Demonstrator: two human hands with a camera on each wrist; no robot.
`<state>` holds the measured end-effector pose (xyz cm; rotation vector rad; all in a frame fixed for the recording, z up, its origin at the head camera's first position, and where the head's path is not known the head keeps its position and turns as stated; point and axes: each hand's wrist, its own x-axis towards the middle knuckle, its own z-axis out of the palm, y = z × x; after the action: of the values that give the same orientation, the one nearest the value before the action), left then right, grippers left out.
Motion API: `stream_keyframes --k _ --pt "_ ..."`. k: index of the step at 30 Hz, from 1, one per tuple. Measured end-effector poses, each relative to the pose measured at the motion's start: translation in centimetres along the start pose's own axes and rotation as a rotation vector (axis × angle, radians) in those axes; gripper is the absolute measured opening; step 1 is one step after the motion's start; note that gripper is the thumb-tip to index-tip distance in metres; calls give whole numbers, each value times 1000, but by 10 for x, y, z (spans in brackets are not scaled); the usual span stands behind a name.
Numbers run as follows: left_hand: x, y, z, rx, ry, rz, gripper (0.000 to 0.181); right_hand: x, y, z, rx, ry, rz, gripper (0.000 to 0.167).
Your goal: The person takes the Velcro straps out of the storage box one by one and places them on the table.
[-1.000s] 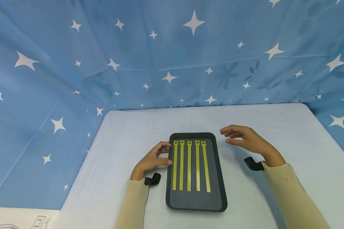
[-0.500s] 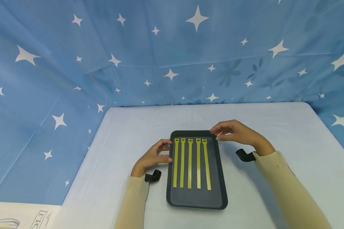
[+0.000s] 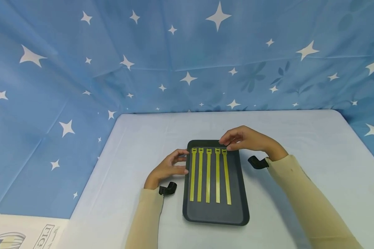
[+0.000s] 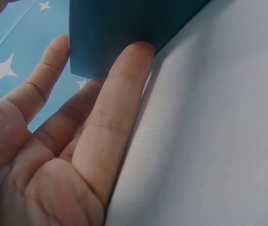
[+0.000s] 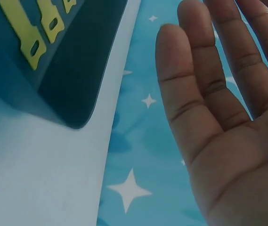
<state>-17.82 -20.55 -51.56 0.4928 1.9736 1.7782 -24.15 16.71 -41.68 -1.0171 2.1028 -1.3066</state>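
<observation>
A dark grey tray [image 3: 216, 214] lies on the table with several yellow cable ties [image 3: 208, 176] side by side in it, their slotted heads at the far end. At the tray's left side, my left hand [image 3: 165, 168] rests its fingertips and thumb against the outer wall; the left wrist view shows the thumb [image 4: 108, 117] touching that wall [image 4: 115, 33]. My right hand [image 3: 249, 140] hovers over the far right corner, fingers loosely bent and holding nothing. Its fingertips are close to the rightmost tie's head [image 3: 224, 151]. In the right wrist view, slotted heads [image 5: 32, 47] show inside the tray.
A white cloth [image 3: 286, 131] covers the table. Behind it and to the left hangs a blue curtain [image 3: 162, 52] with white stars. A printed cream-coloured sheet or box [image 3: 28, 228] sits at the lower left. Each wrist carries a small black camera mount [image 3: 258, 162].
My right hand has moved left, from beside the tray to over its far right corner. The left hand stays at the tray's side. The view has shifted slightly.
</observation>
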Motion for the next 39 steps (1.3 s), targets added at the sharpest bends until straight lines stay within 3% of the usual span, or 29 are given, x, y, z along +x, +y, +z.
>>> stream_keyframes --k 13,31,39 --pt "2 -1 -1 42 2 38 68 31 -2 12 31 -106 -32 32" --pt "0 1 0 38 28 17 59 74 1 40 73 -253 -29 30" --pt "1 -1 -1 26 14 29 40 87 8 46 70 -276 -47 27"
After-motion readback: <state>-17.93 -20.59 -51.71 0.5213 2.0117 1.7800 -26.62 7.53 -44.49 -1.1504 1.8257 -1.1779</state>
